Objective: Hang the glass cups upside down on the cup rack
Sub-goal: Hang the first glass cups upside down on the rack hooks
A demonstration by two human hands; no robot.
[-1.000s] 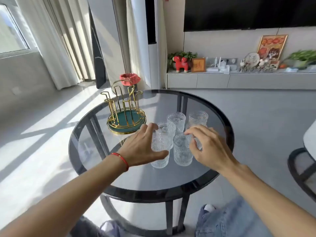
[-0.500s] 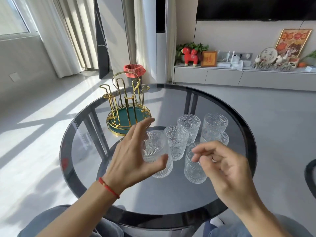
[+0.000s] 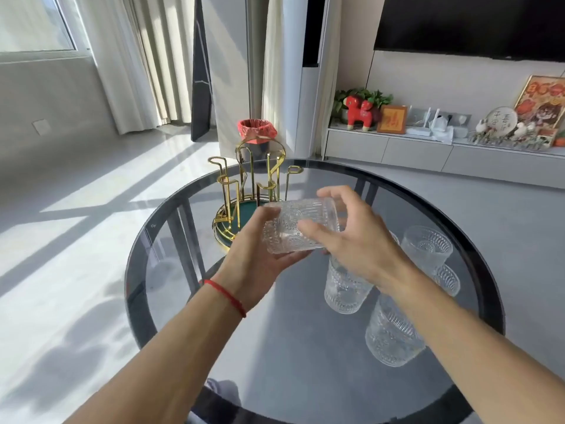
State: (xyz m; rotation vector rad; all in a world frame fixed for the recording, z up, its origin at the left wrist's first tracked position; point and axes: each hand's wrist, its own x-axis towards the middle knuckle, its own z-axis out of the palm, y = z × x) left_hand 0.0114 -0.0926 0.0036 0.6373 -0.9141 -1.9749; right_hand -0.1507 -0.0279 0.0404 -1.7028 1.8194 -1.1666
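A patterned glass cup [image 3: 293, 228] is lifted off the table and tipped on its side, its rim toward the right. My left hand [image 3: 260, 264] grips its base end from below. My right hand [image 3: 354, 237] holds its rim end from above. Just behind the held cup stands the gold cup rack [image 3: 244, 191] with a green base, its prongs bare. Several more glass cups stand upright on the round glass table [image 3: 214, 316]: one [image 3: 344, 292] under my right wrist, one [image 3: 391, 338] nearer me, one [image 3: 426, 249] farther right.
The table has a dark rim and dark legs seen through the glass. A bin with a red bag [image 3: 256, 134] stands on the floor behind the rack. A low cabinet [image 3: 412, 154] with ornaments runs along the right wall.
My left hand has lifted one cup off the table and tipped it sideways. My right hand has come up and taken hold of its rim end. The camera moved closer.
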